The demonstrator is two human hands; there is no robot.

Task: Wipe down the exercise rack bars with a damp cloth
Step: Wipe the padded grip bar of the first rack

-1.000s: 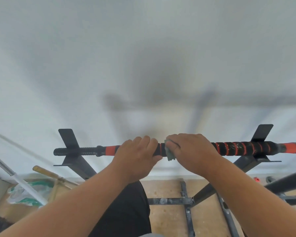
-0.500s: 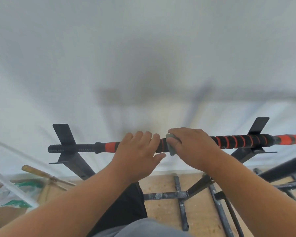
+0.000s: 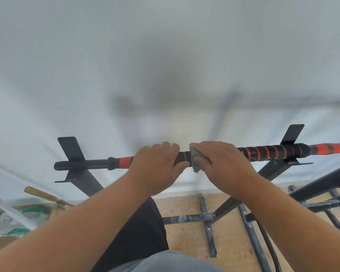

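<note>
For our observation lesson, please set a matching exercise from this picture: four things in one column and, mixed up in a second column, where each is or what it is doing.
Things:
1. left hand
2. cloth
3. wooden handle
4. plastic bag

Places or states:
A. lower left, on the floor
B. grips the bar bare
C. leans at lower left, above the bag
D. pressed to the bar under the right hand

Pairs: 1-B, 2-D, 3-C, 4-A

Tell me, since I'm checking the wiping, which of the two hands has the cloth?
The right hand: it presses the grey-green cloth around the bar. The left hand grips the bar bare.
</note>
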